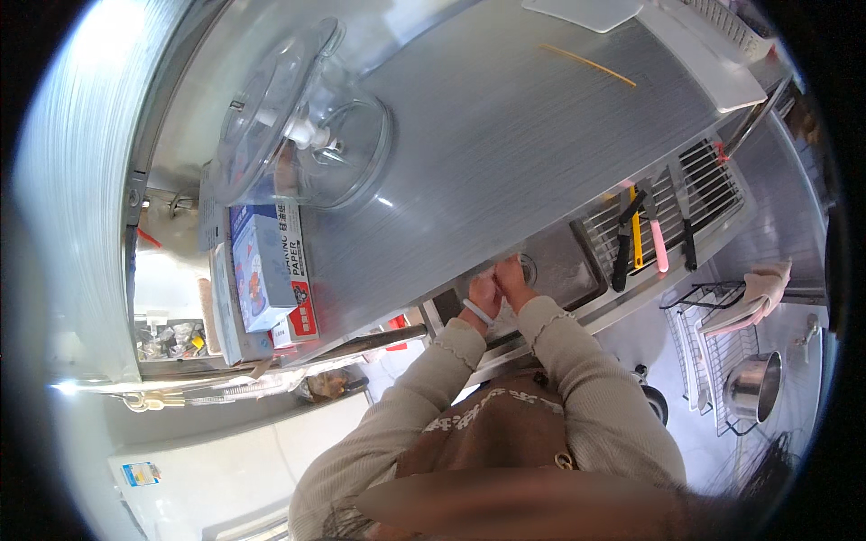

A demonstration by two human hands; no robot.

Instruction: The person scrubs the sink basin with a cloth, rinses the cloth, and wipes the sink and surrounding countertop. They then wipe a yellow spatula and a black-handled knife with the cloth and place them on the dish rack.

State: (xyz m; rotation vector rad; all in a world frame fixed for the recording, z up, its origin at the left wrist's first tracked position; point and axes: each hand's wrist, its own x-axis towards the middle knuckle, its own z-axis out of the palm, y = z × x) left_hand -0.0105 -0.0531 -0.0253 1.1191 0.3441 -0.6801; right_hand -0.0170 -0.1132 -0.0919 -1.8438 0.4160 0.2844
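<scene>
Over a steel sink (558, 260), my left hand (484, 292) and my right hand (513, 276) are pressed together near the drain (528, 270). A pale band (478, 312) circles my left wrist. The fingers overlap and blur, so whether anything lies between them is hidden. Right of the basin, a wire rack (710, 177) carries several long-handled tools: a spatula with a pink handle (658, 247), a yellow-handled tool (636, 237) and others with black handles (689, 247).
A brushed steel counter (473, 149) lies beyond the sink, bearing a clear lidded container (345, 149), boxes (264, 270), a thin yellow stick (588, 65) and white boards (710, 67). At the right are a wire shelf (727, 345) and a steel pot (754, 387).
</scene>
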